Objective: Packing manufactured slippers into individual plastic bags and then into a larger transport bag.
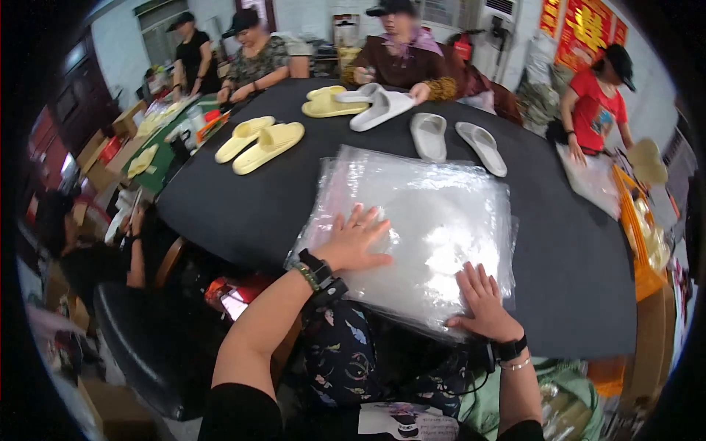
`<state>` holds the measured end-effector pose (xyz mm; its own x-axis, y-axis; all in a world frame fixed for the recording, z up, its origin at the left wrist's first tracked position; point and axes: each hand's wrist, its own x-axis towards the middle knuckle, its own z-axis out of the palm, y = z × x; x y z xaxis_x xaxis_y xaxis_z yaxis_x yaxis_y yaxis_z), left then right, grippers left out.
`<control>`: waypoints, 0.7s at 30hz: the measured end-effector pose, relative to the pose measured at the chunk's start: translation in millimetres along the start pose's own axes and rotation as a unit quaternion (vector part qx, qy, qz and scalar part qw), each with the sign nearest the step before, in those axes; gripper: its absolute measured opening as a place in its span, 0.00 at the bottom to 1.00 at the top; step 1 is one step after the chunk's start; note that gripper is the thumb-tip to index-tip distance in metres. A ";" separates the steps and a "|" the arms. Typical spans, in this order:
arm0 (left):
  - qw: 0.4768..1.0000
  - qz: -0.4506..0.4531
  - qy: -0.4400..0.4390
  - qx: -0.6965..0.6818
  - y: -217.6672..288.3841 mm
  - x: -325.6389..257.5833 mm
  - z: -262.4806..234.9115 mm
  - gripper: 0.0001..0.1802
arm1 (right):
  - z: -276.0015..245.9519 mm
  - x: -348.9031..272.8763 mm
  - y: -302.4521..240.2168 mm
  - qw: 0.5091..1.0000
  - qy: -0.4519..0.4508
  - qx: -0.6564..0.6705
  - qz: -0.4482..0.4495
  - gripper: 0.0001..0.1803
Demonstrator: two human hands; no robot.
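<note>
Together, we look down on a round black surface (243, 213) from a head-worn camera. Directly in front of us lies a thick stack of clear plastic bags (434, 213), glossy and slightly crumpled, sitting at the near edge of the surface and overhanging it a little toward our lap.

Our left hand (355, 242) rests flat on the left part of the stack, fingers (371, 220) spread and released, gripping nothing. Our right hand (482, 298) presses down on the near right corner, fingers (471, 279) extended flat as well. Both wrists wear dark bands.

Farther across the surface lie a pair of yellow slippers (259, 141), another yellow pair (329, 101) beyond them, a white pair (379, 104) and a grey pair (457, 141), all well apart from the bags. Other people sit around the far rim; one in a brown top (403, 67) touches the white pair, and one in a red shirt (594, 106) works on the right over more clear plastic.

We judge the main risk to be slipping: the bags are smooth and loosely stacked, so an uneven push from either palm could fan the pile out or slide the top sheets off the near edge. Static or sticking between layers could also make several bags lift together when only one is wanted.
</note>
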<state>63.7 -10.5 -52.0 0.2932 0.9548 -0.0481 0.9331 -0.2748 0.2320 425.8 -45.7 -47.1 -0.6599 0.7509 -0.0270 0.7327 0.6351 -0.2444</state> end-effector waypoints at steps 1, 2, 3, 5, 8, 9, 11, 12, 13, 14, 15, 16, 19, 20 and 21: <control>1.000 0.011 -0.004 0.001 8.3 9.0 -2.7 0.50 | -3.0 -8.0 2.1 1.000 0.005 0.005 0.015 0.58; 1.000 0.028 0.010 -0.002 7.5 13.0 0.1 0.48 | -3.4 -12.6 3.7 1.000 0.022 0.005 0.011 0.57; 0.999 0.029 0.012 -0.023 4.1 16.8 6.5 0.47 | -6.5 -13.1 1.2 1.000 0.022 0.004 0.020 0.55; 0.999 0.048 -0.014 -0.013 14.1 25.2 2.8 0.46 | 9.7 -20.4 15.2 0.997 0.070 0.003 -0.013 0.53; 0.995 0.083 0.034 -0.036 -21.4 19.5 20.0 0.44 | 7.3 -21.1 -4.6 0.993 0.115 0.010 0.004 0.49; 0.997 0.069 0.026 -0.026 -33.5 20.7 25.7 0.44 | 7.1 -28.4 -8.1 0.986 0.161 0.036 -0.011 0.47; 1.000 0.023 0.000 -0.007 -35.4 25.9 26.8 0.45 | 10.2 -50.3 -11.3 0.958 0.275 0.072 -0.030 0.39; 1.000 0.029 -0.006 -0.007 -31.7 29.5 25.4 0.44 | 10.4 -66.7 -13.3 0.942 0.321 0.089 -0.037 0.36; 0.999 0.039 -0.001 -0.017 -29.9 32.4 24.0 0.44 | 13.5 -87.0 -12.6 0.941 0.328 0.085 -0.006 0.36; 0.999 0.035 0.005 -0.010 -36.9 35.6 29.2 0.44 | 17.6 -107.5 -11.1 0.928 0.365 0.072 0.031 0.32; 0.999 0.037 0.004 -0.001 -33.5 38.6 30.8 0.43 | 20.7 -128.1 -10.7 0.913 0.398 0.061 0.066 0.28; 0.999 0.036 0.003 0.009 -29.9 41.4 33.2 0.43 | 23.2 -152.4 -5.4 0.892 0.440 0.029 0.103 0.26; 0.998 0.066 0.023 0.009 -35.3 45.1 36.6 0.41 | 61.5 -226.8 13.1 0.818 0.496 -0.016 0.291 0.33; 0.997 0.070 0.018 0.012 -39.0 47.4 37.4 0.41 | 75.2 -250.9 17.3 0.794 0.480 -0.066 0.368 0.36; 0.994 0.107 0.032 0.002 -45.1 49.4 37.4 0.39 | 96.0 -273.6 22.7 0.759 0.477 -0.032 0.442 0.36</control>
<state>43.9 44.8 -101.2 0.4703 0.8802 0.0642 0.8520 -0.4718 0.2267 607.0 -254.1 -138.3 0.4929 0.6585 0.5687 0.8456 -0.2084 -0.4915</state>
